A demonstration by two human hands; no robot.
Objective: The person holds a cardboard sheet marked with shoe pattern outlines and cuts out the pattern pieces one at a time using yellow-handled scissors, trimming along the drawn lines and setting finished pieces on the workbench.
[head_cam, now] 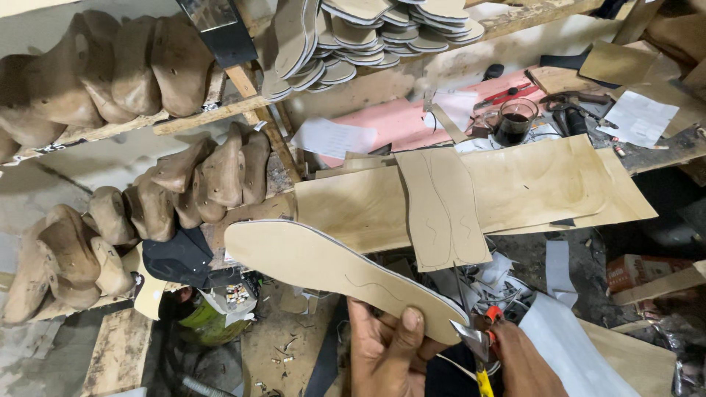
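Cluttered shoemaking workshop, viewed from above: rough wooden shelving (220, 110) fills the upper left and centre of the frame, a littered bench the right.

Hands: the left hand (386, 345), bottom centre, is clamped on the heel end of a long tan insole board with a pale grey edge (331, 268), thumb laid on top, fingers beneath. The insole runs from lower centre up toward centre left, held clear of the bench. The right hand (522, 364), bottom right, is closed round an orange-and-yellow-handled cutting tool with a short steel blade (474, 338); the blade tip is seen touching the insole's edge just beside the left thumb.

Step in hand (judged): trimming of the insole edge. A good result would call for the blade to be kept shallow against the rim, the board to be turned by the left hand rather than the blade being swung, and the thumb to be kept behind the cutting line.

Materials and shapes:
- Insole: matte, fibrous, stiff; a faint wavy pencil line is noted on its face.
- Brown carved wooden shoe lasts (110, 73): rounded, worn, stacked on the shelves at left.
- Stacked pale insoles (368, 33), top centre.
- Flat tan board sheets with traced outlines (471, 195), centre right.
- Glass cup of dark liquid (512, 121), upper right.
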